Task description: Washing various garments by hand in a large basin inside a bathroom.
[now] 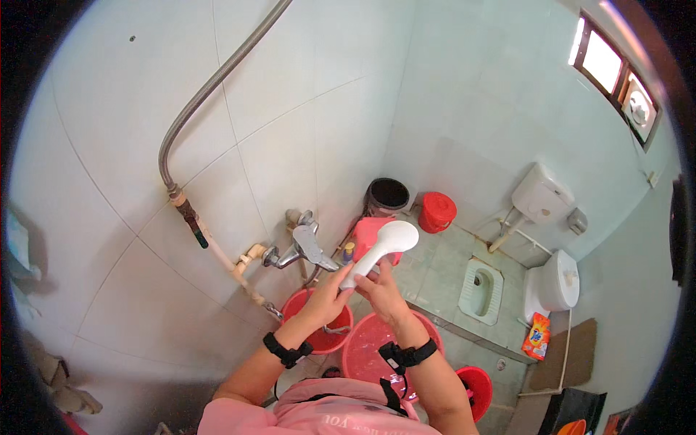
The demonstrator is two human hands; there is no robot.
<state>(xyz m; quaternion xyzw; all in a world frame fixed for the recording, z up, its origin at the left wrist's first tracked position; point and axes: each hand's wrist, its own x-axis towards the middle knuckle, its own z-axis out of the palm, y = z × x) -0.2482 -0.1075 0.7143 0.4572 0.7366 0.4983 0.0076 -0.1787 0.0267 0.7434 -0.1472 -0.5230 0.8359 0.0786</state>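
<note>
A white plastic hand shower head (380, 248) is held out in front of me, its round head tilted up and away. My left hand (326, 300) grips the lower end of the handle. From the other side, my right hand (384, 293) has its thumb and fingers on the same handle. Just left of the handle, a chrome mixer tap (309, 246) is mounted on the tiled wall. Under my left wrist stands a red bucket (291, 302) with part of a metal hose (337, 329) in it. A large pink basin (365, 348) lies below my forearms.
A braided hose (198, 87) arches up the left wall. Beyond my hands are a black bin (387, 197), a lidded red bucket (437, 212) and a pink container (365, 231). A squat toilet (482, 291) is set in the raised floor, whose step edge (462, 330) runs right.
</note>
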